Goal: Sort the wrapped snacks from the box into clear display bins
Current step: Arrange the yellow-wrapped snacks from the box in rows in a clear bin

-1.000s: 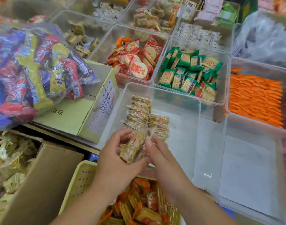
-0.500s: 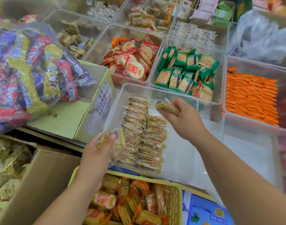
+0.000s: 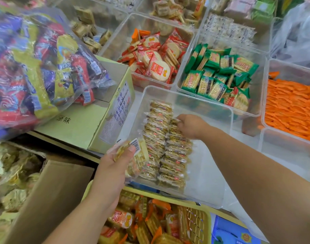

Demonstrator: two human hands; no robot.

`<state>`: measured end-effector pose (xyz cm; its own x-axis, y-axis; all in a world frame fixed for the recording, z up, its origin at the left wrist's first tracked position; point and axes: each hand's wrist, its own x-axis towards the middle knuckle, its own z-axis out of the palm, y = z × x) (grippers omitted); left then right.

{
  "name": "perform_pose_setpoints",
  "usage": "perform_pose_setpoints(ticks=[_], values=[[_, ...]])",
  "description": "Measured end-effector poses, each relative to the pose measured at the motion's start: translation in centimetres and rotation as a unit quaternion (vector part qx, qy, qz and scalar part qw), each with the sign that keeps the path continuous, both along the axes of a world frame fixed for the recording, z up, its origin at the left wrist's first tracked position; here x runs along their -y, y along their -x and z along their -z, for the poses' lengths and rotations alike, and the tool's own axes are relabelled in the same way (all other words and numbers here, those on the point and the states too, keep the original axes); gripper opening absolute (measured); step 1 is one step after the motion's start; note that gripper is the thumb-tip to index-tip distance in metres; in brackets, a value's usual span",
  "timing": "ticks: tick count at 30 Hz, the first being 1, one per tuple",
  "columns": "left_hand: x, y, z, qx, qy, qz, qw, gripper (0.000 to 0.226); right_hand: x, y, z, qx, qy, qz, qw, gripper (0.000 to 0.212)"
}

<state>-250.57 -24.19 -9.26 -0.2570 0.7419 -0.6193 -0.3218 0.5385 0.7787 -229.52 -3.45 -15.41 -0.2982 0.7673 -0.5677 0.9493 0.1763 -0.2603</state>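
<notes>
Clear-wrapped golden snacks (image 3: 175,155) lie in two neat overlapping rows inside the clear bin (image 3: 210,166), along its left side.

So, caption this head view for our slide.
Right hand places a wrapped snack in the clear bin; left hand holds spare packets.

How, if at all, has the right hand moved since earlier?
Yes: right hand dropped from the far rim of the clear plastic bin onto the wrapped biscuit row.
</notes>
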Motion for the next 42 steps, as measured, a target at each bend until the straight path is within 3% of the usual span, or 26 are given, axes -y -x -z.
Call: perform_pose_setpoints(ticks=[4,7,9,11,13,15,17,20,23,28,30,33,36,39,40,42], values=[[-0.3,0.3,-0.6,0.070,0.012,-0.064,0.995,0.077,0.9,-0.1,0.1,-0.033,0.022,0.023,0.999,0.054],[-0.4,0.5,-1.0,0.113,0.004,-0.084,0.990,0.053,2.1,0.0,-1.0,-0.013,-0.037,0.009,0.999,0.062],[-0.3,0.5,-1.1,0.114,-0.009,-0.076,0.990,0.045,3.9,0.4,-2.8,-0.068,-0.106,0.023,0.992,0.060],[-0.2,0.1,-1.4,0.067,-0.025,-0.037,0.997,0.041,6.6,0.9,-4.9,-0.185,-0.128,0.061,0.973,0.053],[0.0,-0.5,-1.7,-0.046,-0.043,0.045,0.997,0.040,10.0,1.3,-7.4,-0.334,-0.023,0.149,0.931,0.043],[0.2,-1.4,-2.2,-0.179,-0.074,0.139,0.971,0.043,13.4,1.8,-9.4,-0.465,0.162,0.247,0.835,0.037],[0.7,-2.2,-2.2,-0.269,-0.118,0.256,0.921,0.058,16.0,1.7,-9.5,-0.517,0.253,0.313,0.755,0.043],[1.7,-3.4,-2.4,-0.304,-0.145,0.381,0.861,0.075,18.2,0.9,-9.0,-0.524,0.239,0.397,0.714,0.040],[2.5,-4.0,-2.8,-0.297,-0.147,0.349,0.876,0.081,19.2,-0.9,-8.9,-0.542,0.248,0.417,0.686,0.036],[3.4,-4.4,-3.4,-0.264,-0.131,0.298,0.908,0.127,19.9,-3.0,-9.5,-0.615,0.228,0.394,0.644,0.051],[3.4,-4.5,-3.4,-0.161,-0.108,0.252,0.948,0.125,20.1,-3.3,-9.8,-0.621,0.204,0.376,0.657,0.054],[2.9,-4.9,-3.3,-0.008,-0.075,0.146,0.986,0.077,20.5,-3.4,-10.4,-0.604,0.157,0.340,0.703,0.052],[1.9,-5.0,-3.1,0.045,-0.052,0.073,0.995,0.057,21.0,-3.7,-10.6,-0.553,0.092,0.246,0.791,0.056],[0.9,-4.7,-3.2,0.073,-0.022,0.055,0.996,0.053,21.1,-4.1,-10.5,-0.418,-0.041,0.083,0.904,0.072],[0.6,-4.6,-3.3,0.071,-0.016,0.070,0.995,0.052,20.8,-4.1,-10.4,-0.368,-0.106,0.037,0.923,0.071],[0.0,-4.6,-3.3,0.057,-0.010,0.116,0.992,0.046,19.8,-4.0,-10.0,-0.304,-0.221,-0.028,0.926,0.061]])
